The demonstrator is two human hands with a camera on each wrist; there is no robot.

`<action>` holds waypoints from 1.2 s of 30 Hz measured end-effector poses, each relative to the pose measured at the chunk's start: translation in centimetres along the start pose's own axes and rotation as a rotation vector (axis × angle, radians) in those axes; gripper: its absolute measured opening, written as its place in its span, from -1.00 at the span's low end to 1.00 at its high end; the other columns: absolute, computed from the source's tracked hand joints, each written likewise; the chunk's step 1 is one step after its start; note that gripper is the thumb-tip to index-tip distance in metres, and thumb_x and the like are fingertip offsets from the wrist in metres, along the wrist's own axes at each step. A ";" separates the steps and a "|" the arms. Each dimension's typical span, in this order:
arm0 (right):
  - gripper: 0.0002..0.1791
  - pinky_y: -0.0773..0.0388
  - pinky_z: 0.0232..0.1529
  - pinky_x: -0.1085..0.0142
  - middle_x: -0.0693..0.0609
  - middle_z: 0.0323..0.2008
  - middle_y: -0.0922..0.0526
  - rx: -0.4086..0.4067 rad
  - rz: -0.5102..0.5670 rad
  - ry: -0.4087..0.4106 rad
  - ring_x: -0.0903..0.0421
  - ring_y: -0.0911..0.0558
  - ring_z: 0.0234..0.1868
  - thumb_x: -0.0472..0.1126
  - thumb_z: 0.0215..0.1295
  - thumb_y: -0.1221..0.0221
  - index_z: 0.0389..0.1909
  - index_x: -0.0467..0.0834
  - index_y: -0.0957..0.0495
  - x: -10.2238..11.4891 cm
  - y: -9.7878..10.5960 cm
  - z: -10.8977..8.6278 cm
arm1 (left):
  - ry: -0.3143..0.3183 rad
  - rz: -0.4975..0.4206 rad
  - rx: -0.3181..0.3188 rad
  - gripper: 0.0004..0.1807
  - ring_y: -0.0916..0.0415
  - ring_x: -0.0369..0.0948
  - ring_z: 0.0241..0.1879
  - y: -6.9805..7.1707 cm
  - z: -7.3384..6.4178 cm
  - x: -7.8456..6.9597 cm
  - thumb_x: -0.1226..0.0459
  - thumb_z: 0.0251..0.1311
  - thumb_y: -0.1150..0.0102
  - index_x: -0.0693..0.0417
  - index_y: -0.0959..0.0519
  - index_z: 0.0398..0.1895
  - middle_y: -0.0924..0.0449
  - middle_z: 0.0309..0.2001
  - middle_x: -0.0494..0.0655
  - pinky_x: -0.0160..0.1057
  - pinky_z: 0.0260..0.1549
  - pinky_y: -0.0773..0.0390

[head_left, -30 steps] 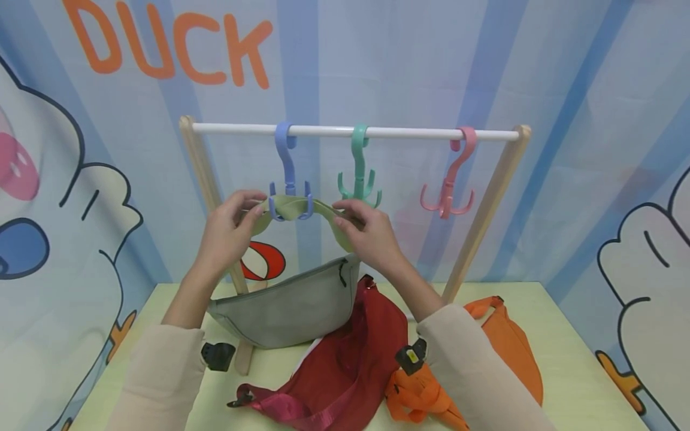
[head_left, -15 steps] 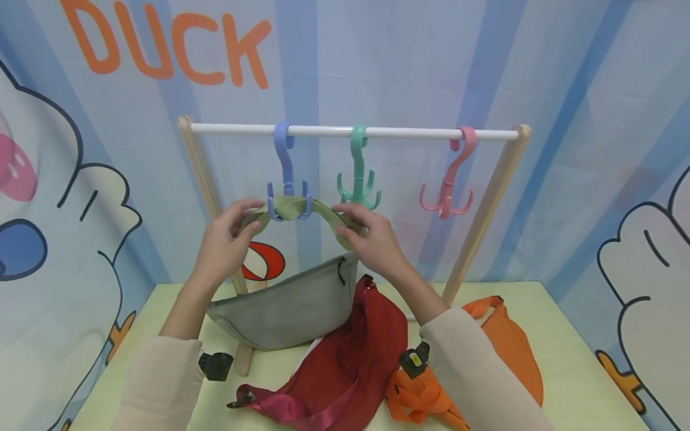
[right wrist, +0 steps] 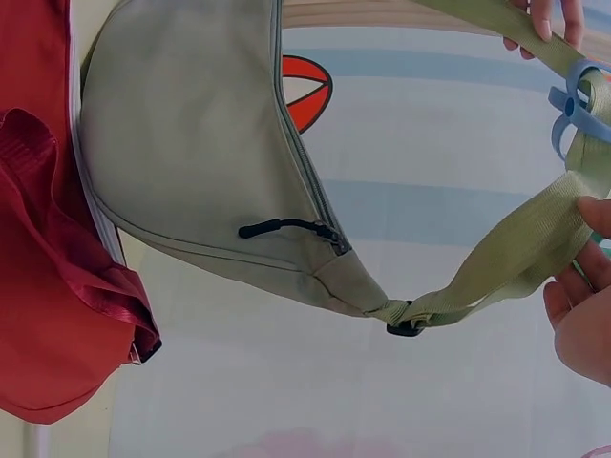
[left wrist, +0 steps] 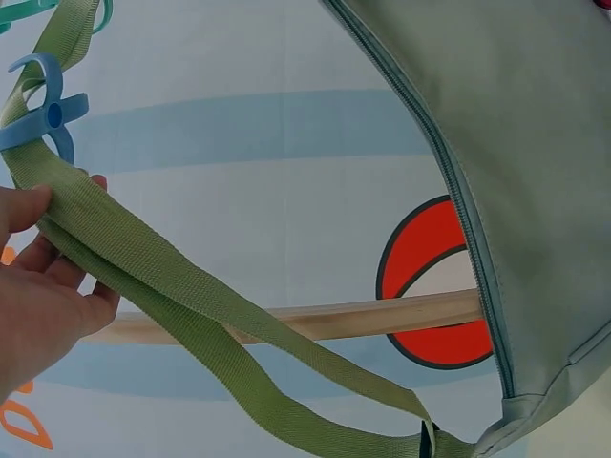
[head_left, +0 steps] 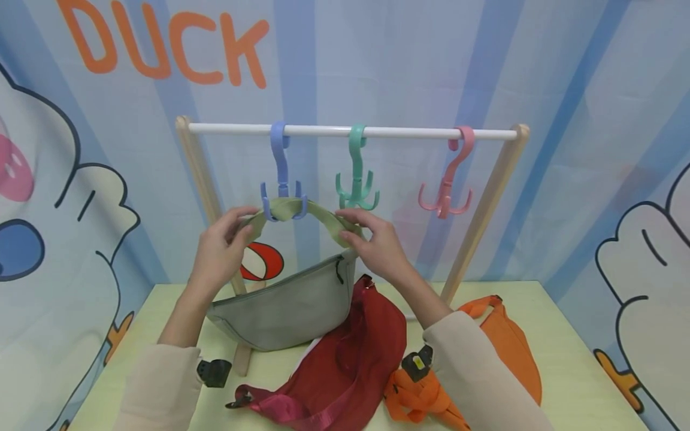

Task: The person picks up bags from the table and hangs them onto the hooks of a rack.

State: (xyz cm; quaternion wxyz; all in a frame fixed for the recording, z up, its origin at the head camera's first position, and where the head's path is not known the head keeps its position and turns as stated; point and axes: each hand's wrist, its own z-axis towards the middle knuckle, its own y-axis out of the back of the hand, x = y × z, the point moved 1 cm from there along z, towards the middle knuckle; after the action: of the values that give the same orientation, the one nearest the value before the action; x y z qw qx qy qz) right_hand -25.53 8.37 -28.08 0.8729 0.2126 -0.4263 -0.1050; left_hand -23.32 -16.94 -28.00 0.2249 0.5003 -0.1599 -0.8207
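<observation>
Both hands [head_left: 218, 248] [head_left: 380, 248] pinch the green strap [head_left: 324, 219] well apart from the wooden right post [head_left: 485, 214].

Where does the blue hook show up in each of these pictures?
Head: blue hook left of centre, slightly above the middle.
Left wrist: blue hook upper left, at the edge.
Right wrist: blue hook upper right, at the edge.
Shared landmark: red oval drawing.

The bag [head_left: 291, 311] is grey, its strap [right wrist: 527, 243] green, the backdrop [head_left: 404, 78] striped blue.
</observation>
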 end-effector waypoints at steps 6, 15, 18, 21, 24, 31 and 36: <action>-0.63 -0.36 0.02 0.10 -0.13 -0.08 -0.58 0.000 -0.009 0.035 0.01 -0.48 0.02 -0.40 0.15 -0.19 0.01 -0.27 -0.51 -0.3 0.1 -0.2 | -0.018 0.004 -0.022 -0.69 -0.52 0.09 -0.14 -0.1 -0.4 0.4 0.32 0.33 0.08 0.14 -0.42 0.11 -0.50 -0.03 0.26 0.00 -0.24 -0.46; -0.62 -0.39 0.00 0.16 -0.12 -0.03 -0.55 -0.005 -0.009 0.045 0.02 -0.48 0.02 -0.41 0.13 -0.20 0.01 -0.27 -0.51 -0.5 0.0 -0.3 | -0.023 -0.003 -0.033 -0.68 -0.48 0.10 -0.06 -0.3 -0.9 0.7 0.31 0.32 0.07 0.15 -0.41 0.12 -0.49 -0.01 0.28 0.07 -0.11 -0.43; -0.62 -0.39 0.02 0.16 -0.13 -0.01 -0.55 0.002 -0.002 0.041 0.01 -0.47 0.04 -0.41 0.13 -0.20 0.02 -0.28 -0.50 -0.5 0.1 -0.4 | -0.026 -0.003 -0.035 -0.67 -0.47 0.10 -0.03 -0.2 -1.0 0.8 0.32 0.31 0.05 0.13 -0.41 0.13 -0.47 0.01 0.28 0.07 -0.09 -0.42; -0.61 -0.38 0.03 0.14 -0.14 -0.01 -0.54 0.009 0.007 0.038 0.00 -0.47 0.05 -0.40 0.13 -0.20 0.02 -0.29 -0.49 -0.5 0.1 -0.5 | -0.032 0.001 -0.034 -0.66 -0.45 0.10 -0.01 -0.1 -1.0 0.9 0.32 0.30 0.04 0.12 -0.40 0.14 -0.46 0.03 0.27 0.07 -0.08 -0.42; -0.61 -0.37 0.04 0.13 -0.14 0.00 -0.54 0.014 0.018 0.040 -0.01 -0.46 0.06 -0.39 0.14 -0.20 0.03 -0.29 -0.49 -0.6 0.1 -0.5 | -0.029 0.005 -0.024 -0.63 -0.45 0.12 -0.01 0.0 -1.1 0.9 0.30 0.31 0.03 0.10 -0.38 0.17 -0.45 0.05 0.28 0.08 -0.09 -0.42; -0.59 -0.39 0.03 0.16 -0.13 0.03 -0.52 0.040 0.036 0.046 0.01 -0.46 0.05 -0.40 0.12 -0.21 0.05 -0.27 -0.48 -0.6 0.3 -0.6 | 0.002 -0.017 0.000 -0.56 -0.43 0.17 0.00 0.2 -1.2 0.7 0.23 0.30 0.01 0.00 -0.32 0.24 -0.42 0.09 0.26 0.13 -0.11 -0.41; -0.57 -0.38 0.05 0.15 -0.09 0.04 -0.52 0.054 0.025 0.024 0.05 -0.44 0.09 -0.36 0.12 -0.23 0.06 -0.23 -0.48 -0.5 0.6 -0.8 | 0.017 -0.033 0.011 -0.50 -0.40 0.20 0.02 0.4 -1.3 0.6 0.14 0.26 -0.04 -0.05 -0.29 0.27 -0.40 0.11 0.24 0.15 -0.13 -0.41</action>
State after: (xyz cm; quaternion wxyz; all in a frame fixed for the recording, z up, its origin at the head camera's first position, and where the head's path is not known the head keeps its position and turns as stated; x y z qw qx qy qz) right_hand -25.20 9.25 -28.56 0.8731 0.2319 -0.4213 -0.0802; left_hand -22.27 -17.63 -28.87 0.2098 0.5112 -0.1539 -0.8191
